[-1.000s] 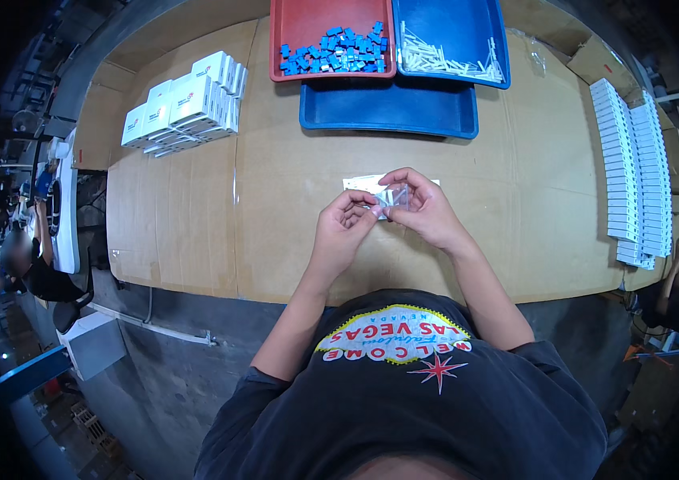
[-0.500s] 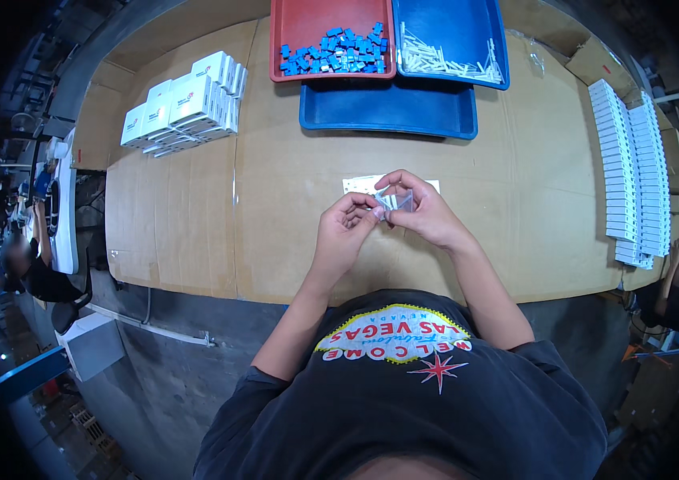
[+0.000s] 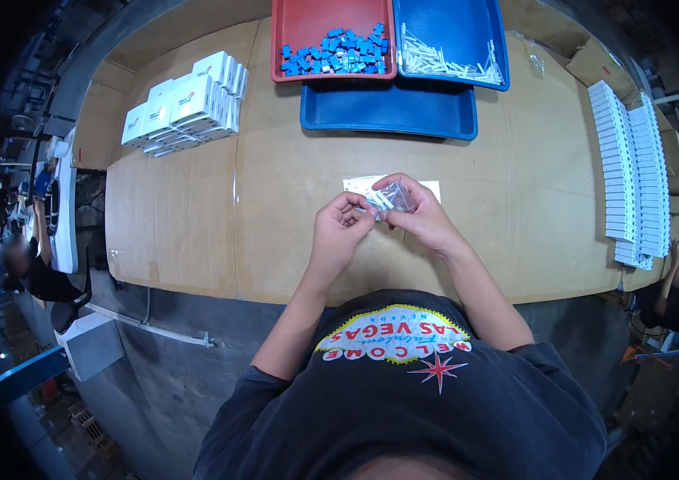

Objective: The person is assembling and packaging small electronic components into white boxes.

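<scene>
Both my hands meet over the middle of the brown table. Together they hold a small clear plastic bag with pale pieces inside. My left hand pinches the bag's left end with its fingertips. My right hand grips the right side of the bag. Just behind the hands, white slips of paper lie flat on the table, partly hidden by my fingers.
At the far edge stand a red tray of small blue parts, a blue tray of white sticks and an empty-looking blue tray. White boxes are stacked far left; rows of white boxes line the right. Other people sit at both sides.
My hands have stayed in the same spot, with the fingers shifting slightly on the small bag.
</scene>
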Available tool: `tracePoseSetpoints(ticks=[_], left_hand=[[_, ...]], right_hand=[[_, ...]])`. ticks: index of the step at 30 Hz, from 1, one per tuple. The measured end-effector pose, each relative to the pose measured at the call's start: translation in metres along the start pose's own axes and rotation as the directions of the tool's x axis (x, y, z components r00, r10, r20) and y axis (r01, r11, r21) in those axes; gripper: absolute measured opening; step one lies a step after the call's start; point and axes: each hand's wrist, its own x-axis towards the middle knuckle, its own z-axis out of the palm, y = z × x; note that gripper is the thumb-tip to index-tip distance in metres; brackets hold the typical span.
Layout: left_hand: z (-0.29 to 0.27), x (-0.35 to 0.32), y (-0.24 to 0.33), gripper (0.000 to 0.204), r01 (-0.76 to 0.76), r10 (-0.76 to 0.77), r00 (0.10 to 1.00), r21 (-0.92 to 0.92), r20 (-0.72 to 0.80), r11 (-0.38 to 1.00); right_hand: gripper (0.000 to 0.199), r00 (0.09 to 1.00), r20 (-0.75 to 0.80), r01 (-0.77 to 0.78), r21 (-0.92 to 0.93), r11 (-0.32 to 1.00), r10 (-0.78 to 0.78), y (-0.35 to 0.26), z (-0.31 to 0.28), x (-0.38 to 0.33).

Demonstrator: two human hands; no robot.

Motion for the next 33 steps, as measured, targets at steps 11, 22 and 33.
tracePoseSetpoints(ticks=[11,22,33], left_hand=[[0.008,-0.001,0.013,0.033,-0.090,0.088,0.995,0.056,0.036,0.994],[0.002,0.005,0.000,0.037,-0.125,0.126,0.992,-0.017,0.005,0.992],[0.007,0.005,0.008,0.029,-0.112,0.104,0.992,-0.135,-0.065,0.985]], right_hand=[[0.028,0.991,-0.056,-0.102,0.226,0.969,0.117,0.013,-0.009,0.005],[0.041,0.996,-0.084,0.018,0.145,0.989,-0.006,0.004,-0.010,0.005],[0.043,0.998,0.055,-0.015,0.077,0.997,0.011,0.010,-0.014,0.006]])
